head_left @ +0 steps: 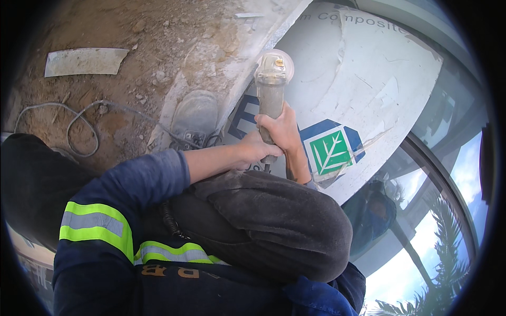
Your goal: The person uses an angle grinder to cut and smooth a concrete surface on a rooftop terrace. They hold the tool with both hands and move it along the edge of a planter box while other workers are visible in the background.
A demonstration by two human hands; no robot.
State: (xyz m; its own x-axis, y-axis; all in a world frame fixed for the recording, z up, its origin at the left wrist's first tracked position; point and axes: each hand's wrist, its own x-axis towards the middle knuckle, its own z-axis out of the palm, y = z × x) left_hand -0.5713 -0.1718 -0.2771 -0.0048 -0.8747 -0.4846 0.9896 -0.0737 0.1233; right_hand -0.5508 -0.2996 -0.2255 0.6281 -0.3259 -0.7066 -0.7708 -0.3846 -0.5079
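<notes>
A dust-covered angle grinder point(271, 97) points away from me, its round pale head over the edge of a white composite panel point(390, 105). My right hand point(283, 129) is closed round the middle of the grinder's body, thumb across the top. Nearer to me, my left hand point(254, 149) is closed on the tool's rear end, close to where the cord leaves it. Both hands are just beyond my bent knee point(284, 221), which hides part of my right forearm. Whether the disc touches the panel, I cannot tell.
Dusty ground with rubble lies to the left, with a pale offcut strip point(87, 61) on it. A grey cable point(79, 116) loops across the dirt towards my dusty shoe point(196, 113). Reflective glass point(421, 195) in a dark frame borders the panel on the right.
</notes>
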